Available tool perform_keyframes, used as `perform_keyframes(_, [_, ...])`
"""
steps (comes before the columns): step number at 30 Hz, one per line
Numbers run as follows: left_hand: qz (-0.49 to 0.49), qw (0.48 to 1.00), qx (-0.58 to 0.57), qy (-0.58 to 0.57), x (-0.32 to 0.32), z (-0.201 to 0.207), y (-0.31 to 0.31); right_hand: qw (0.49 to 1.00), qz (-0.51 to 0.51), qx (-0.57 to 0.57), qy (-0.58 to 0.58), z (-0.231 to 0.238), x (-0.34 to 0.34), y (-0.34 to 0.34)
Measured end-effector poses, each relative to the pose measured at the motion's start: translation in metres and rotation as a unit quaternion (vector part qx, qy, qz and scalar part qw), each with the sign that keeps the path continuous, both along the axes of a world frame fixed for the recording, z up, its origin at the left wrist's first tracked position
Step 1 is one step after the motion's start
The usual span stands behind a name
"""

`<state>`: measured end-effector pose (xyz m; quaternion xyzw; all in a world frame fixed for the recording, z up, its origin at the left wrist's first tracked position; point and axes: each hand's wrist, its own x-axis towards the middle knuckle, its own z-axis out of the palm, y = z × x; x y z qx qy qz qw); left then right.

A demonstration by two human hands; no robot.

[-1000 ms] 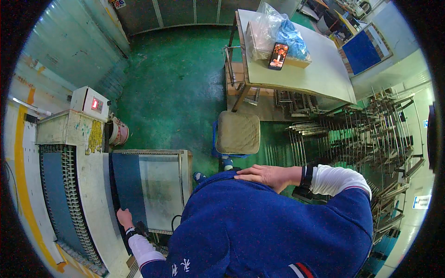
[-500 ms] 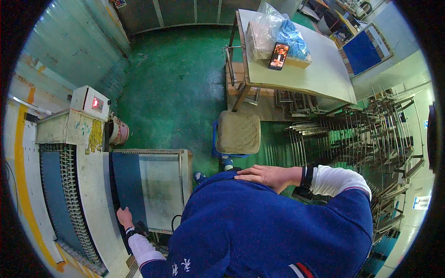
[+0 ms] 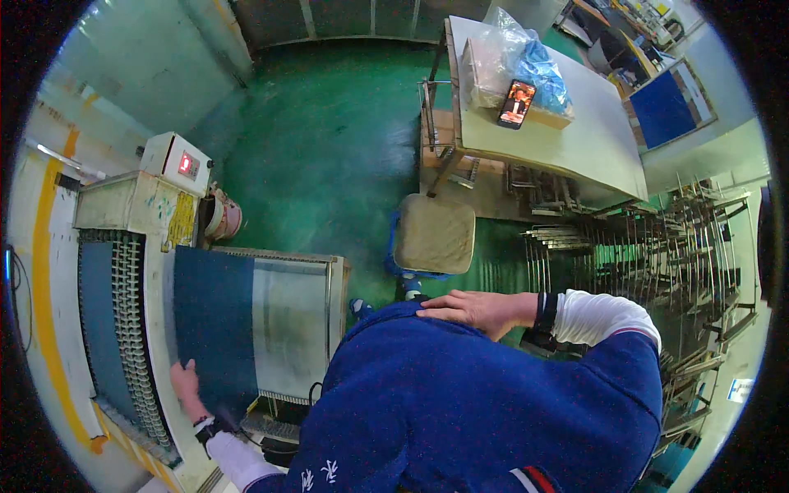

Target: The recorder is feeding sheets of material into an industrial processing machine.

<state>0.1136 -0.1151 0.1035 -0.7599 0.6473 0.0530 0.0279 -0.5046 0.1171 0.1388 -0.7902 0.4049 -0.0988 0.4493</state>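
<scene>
My left hand (image 3: 186,382) is closed on the left edge of a flat dark blue panel (image 3: 215,320), near its lower corner. The panel lies partly over a pale, glassy bed (image 3: 289,316) and reaches left to the white housing of a machine. My right hand (image 3: 472,312) lies flat against the front of my blue top, fingers stretched out, holding nothing. Another blue sheet (image 3: 107,308) shows inside the machine, beside a row of pale rollers (image 3: 131,312).
A control box (image 3: 177,164) with a red display tops the machine, near a bucket (image 3: 222,215). Ahead stand a padded stool (image 3: 436,234) and a table (image 3: 592,140) bearing a phone (image 3: 516,103) and plastic bags (image 3: 538,70). Metal racks (image 3: 641,255) crowd the right.
My left hand has moved left with the panel's edge, and more of the panel's blue face shows. My right hand stays in place. The view has shifted slightly.
</scene>
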Motion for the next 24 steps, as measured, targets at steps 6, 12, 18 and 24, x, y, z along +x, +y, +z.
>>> perform_keyframes(6, [0.043,0.993,-0.107,0.025,0.035,0.119,0.048,0.998,0.045,-0.003,-0.035,0.004,-0.003,-0.024])
perform_keyframes(12, [0.291,0.774,-0.33,0.455,0.024,0.156,0.113,0.995,0.086,0.0,-0.045,-0.006,-0.002,-0.046])
perform_keyframes(18, [0.228,0.482,-0.309,0.787,0.046,0.053,0.161,0.988,0.134,0.021,-0.068,0.0,0.008,-0.07])
perform_keyframes(24, [0.215,0.422,-0.293,0.831,-0.06,0.038,0.158,0.99,0.138,0.016,-0.034,-0.011,0.018,-0.072])
